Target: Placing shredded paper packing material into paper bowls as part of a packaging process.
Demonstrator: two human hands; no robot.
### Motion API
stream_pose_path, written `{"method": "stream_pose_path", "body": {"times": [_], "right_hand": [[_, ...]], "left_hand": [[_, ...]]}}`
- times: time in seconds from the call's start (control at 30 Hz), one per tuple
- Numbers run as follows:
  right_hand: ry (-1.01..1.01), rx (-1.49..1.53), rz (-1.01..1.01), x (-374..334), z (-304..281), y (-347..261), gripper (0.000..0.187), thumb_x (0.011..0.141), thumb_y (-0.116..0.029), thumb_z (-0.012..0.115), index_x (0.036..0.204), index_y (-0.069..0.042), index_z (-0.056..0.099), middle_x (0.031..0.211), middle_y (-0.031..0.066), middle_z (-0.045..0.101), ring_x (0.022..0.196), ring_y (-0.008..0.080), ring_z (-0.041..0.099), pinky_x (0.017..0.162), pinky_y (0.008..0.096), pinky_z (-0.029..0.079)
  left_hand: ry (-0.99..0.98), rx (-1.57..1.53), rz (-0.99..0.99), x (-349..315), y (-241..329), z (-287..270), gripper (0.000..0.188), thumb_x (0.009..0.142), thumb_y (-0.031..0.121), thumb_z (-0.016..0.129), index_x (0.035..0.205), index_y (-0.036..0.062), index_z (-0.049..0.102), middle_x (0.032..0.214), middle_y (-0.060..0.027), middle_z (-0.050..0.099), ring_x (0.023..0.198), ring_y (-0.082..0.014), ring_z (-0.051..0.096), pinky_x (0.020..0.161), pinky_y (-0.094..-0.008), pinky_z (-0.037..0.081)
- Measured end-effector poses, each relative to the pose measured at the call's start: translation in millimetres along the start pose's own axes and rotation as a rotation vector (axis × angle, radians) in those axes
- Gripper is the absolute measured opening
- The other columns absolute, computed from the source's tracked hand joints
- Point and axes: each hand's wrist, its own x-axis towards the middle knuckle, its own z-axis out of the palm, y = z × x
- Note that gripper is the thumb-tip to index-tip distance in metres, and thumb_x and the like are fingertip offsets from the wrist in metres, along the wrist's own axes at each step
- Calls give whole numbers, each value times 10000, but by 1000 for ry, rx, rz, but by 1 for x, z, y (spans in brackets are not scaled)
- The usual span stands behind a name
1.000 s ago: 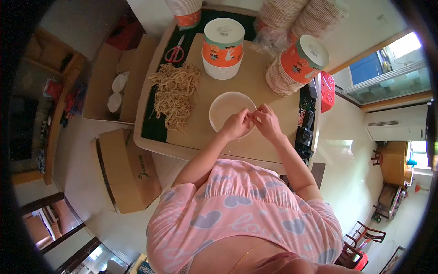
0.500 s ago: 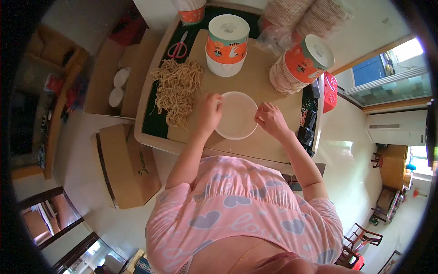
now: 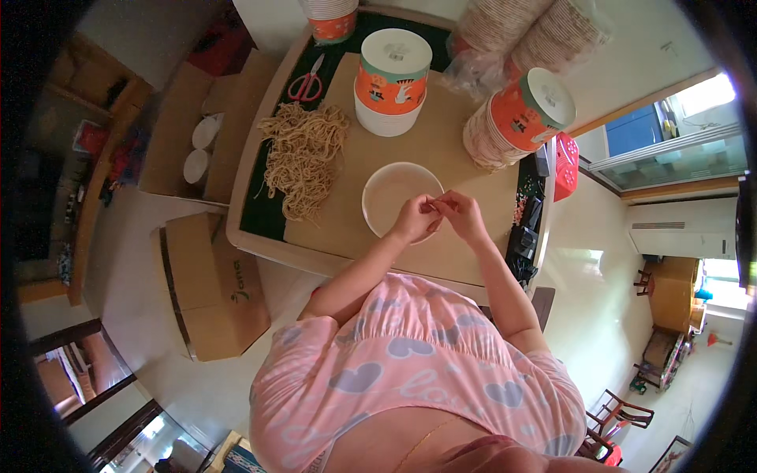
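Observation:
A white paper bowl [image 3: 390,193] sits on the brown table top in front of me. My left hand [image 3: 414,217] and my right hand [image 3: 461,214] meet over the bowl's near right rim, fingertips pinched together on something too small to make out. A heap of dry yellow noodles [image 3: 301,158] lies on the table to the left of the bowl, apart from both hands.
An orange-and-white stack of bowls [image 3: 392,79] stands behind the bowl, another stack [image 3: 516,118] leans at the right, red scissors [image 3: 303,83] lie at the back left. Bagged bowl stacks [image 3: 520,31] sit at the far edge. Cardboard boxes [image 3: 213,276] stand on the floor left.
Half a second ago my hands were spread on either side of the bowl; now they have come together over its near right rim, as they were a second ago.

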Motion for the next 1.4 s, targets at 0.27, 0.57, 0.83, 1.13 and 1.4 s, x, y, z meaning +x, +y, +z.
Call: {"method": "stream_pose_path", "body": {"times": [0.27,0.57,0.83,1.13,1.4], "right_hand": [[319,142,70,4,-18,4,69,838,-71,623,818,-5,629,671,-25,569,613,63,489,580,207,410],[-242,-423,-228,3,-26,-44,186,761,-11,617,943,-46,605,816,123,589,751,260,608,658,356,485],[-220,-452,-290,2,-27,-48,84,828,-99,584,844,-19,602,799,137,597,732,325,597,632,380,471],[-157,-549,-230,0,-21,-37,150,879,-168,529,857,-21,548,820,195,556,779,392,551,661,417,454],[-100,-449,-274,4,-28,-39,70,841,-94,572,844,-28,551,838,153,550,741,322,565,642,377,453]], "left_hand": [[73,443,-5,-15,18,5,178,817,89,648,671,29,566,590,34,521,565,-43,455,502,-215,373],[41,450,107,-18,25,2,144,793,98,667,711,29,571,622,34,534,585,-41,475,520,-208,386],[16,381,82,-13,20,-12,168,822,111,663,711,25,572,621,37,525,580,-37,469,513,-211,386],[78,468,118,-15,28,-3,215,778,145,683,682,8,547,578,1,522,544,-64,450,507,-260,392],[19,807,251,-26,48,10,211,739,172,726,726,38,564,694,-18,517,682,-94,487,625,-262,436]]}}
